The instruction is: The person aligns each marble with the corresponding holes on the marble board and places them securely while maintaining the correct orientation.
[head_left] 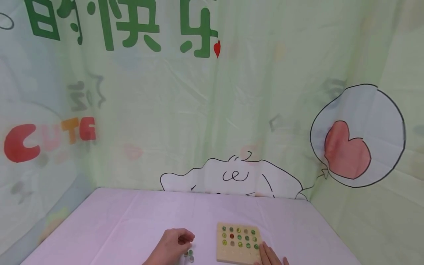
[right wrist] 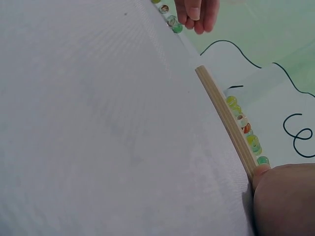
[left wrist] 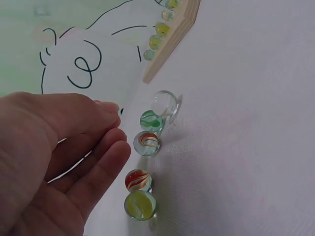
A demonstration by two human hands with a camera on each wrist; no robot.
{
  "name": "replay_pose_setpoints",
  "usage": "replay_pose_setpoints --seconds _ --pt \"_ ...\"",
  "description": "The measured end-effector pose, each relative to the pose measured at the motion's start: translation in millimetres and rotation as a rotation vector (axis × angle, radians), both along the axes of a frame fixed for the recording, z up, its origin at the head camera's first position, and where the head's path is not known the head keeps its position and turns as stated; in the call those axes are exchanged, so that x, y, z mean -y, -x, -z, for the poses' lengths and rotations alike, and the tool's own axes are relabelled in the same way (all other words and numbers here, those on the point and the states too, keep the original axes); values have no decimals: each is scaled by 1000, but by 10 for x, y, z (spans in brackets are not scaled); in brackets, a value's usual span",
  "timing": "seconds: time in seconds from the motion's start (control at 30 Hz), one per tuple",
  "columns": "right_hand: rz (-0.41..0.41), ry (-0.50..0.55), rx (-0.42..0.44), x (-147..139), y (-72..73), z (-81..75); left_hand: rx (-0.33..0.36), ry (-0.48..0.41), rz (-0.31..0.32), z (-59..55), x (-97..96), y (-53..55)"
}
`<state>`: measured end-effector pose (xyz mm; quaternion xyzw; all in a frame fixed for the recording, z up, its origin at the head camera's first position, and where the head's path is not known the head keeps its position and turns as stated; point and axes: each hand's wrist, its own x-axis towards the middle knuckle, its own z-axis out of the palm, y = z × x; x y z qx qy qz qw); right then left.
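Note:
My left hand hovers by a small line of loose glass marbles, its fingers loosely bent and nothing showing between thumb and fingertips. In the left wrist view those are a clear marble, a green-swirled marble, an orange-swirled marble, a red-swirled marble and a yellow marble. To their right lies a square wooden board, with three rows of marbles in its hollows and bare hollows along the near side. Straight fingers of my right hand rest against the board's right edge.
A pale pinkish cloth covers the table. Behind it and along both sides hang printed curtains with green characters, a cartoon outline and a heart balloon. A red marble stands out among the mostly green and yellow ones on the board.

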<state>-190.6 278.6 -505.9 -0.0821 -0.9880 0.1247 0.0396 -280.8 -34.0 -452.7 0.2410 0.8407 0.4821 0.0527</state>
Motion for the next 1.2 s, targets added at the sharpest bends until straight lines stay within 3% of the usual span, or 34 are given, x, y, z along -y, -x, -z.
replay_pose_setpoints --seconds 0.2,0.43,0.6,0.87,1.2 --pt "-1 54 -29 -32 18 85 -12 -5 51 40 63 -9" --pt "-31 41 -35 -78 40 134 -16 -1 99 99 97 -14" --pt "-23 132 -26 -165 136 151 13 12 93 118 52 1" --pt "-44 114 -30 -293 263 353 13 69 86 139 -36 24" --pt "-46 87 -44 -240 194 247 -6 72 108 155 -71 28"
